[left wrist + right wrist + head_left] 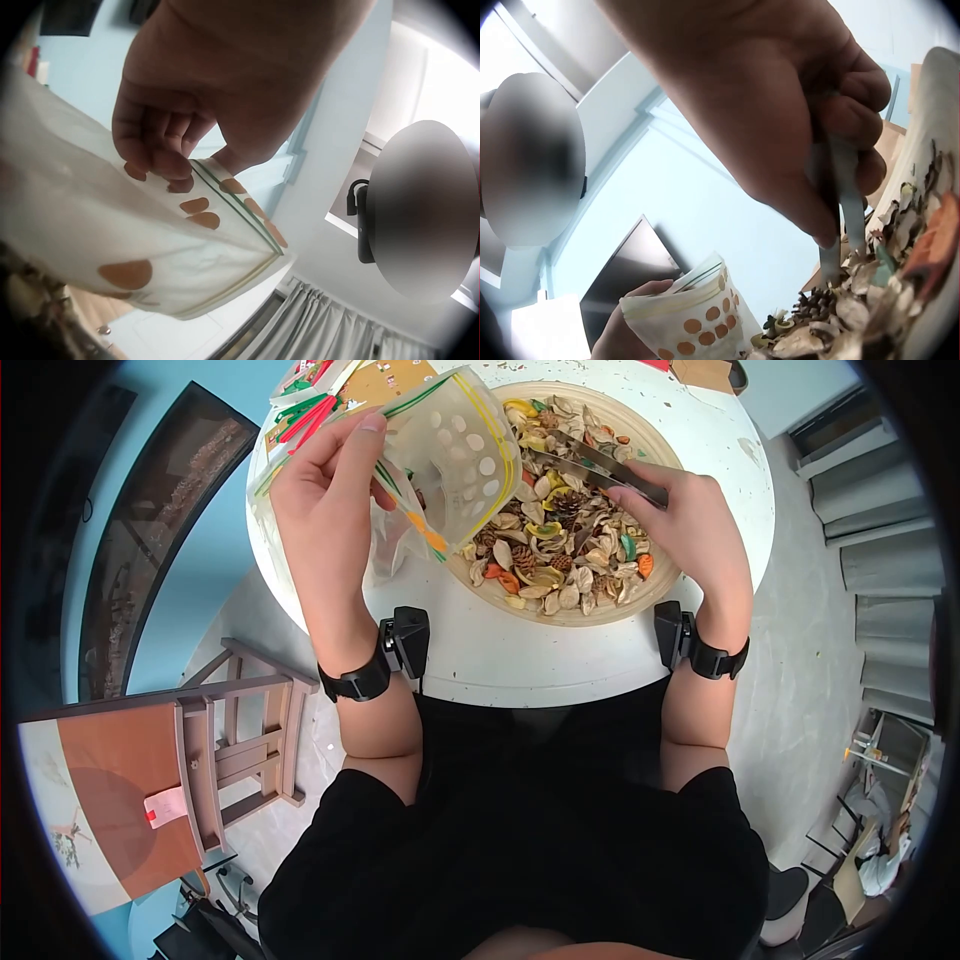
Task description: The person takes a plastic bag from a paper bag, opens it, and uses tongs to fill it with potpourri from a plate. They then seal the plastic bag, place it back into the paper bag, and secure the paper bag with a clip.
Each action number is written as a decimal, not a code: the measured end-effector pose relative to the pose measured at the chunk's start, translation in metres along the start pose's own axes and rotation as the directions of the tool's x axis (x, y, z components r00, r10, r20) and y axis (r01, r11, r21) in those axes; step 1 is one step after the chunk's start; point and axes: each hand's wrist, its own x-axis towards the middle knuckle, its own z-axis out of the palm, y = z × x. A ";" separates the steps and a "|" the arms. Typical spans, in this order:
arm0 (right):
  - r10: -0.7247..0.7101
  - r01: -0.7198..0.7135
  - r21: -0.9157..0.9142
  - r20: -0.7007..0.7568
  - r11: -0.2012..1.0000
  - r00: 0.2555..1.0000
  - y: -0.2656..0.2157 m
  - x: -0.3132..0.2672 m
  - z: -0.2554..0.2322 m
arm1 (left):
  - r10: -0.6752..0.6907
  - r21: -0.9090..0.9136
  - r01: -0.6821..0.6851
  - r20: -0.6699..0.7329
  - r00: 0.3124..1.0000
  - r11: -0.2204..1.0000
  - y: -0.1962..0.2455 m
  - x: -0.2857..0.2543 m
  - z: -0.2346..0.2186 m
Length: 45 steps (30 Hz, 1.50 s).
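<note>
My left hand (325,495) pinches the edge of a zip bag (458,455) with pale dots and green and yellow seams. In the left wrist view the bag's translucent film (82,217) hangs from the fingers, its dots orange-brown. My right hand (695,525) grips metal tongs (600,458), thumb on one arm. The tongs' tips reach into dried potpourri (600,550) of petals, pods and small pine cones. This fills a round wooden tray (580,617). In the right wrist view the tongs (847,195) point down among the pieces near a pine cone (814,304).
The tray stands on a round white table (500,670). Red and green strips (310,415) lie at the far left on a brown sheet (390,382). A brown paper piece (705,372) lies at the far right edge. A wooden chair (240,750) stands at the left.
</note>
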 end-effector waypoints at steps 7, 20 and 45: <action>-0.077 0.077 -0.012 -0.050 0.997 0.996 0.008 0.000 0.007 | -0.009 0.007 0.009 0.034 0.999 1.000 -0.001 -0.001 -0.003; -0.107 0.158 0.184 -0.258 0.970 0.960 0.009 -0.011 -0.012 | -0.009 0.028 0.007 0.048 0.999 1.000 -0.001 0.000 -0.003; -0.335 0.339 -0.068 0.064 0.938 0.940 -0.087 -0.031 -0.024 | 0.068 0.093 -0.081 0.138 0.988 0.992 0.026 -0.013 -0.036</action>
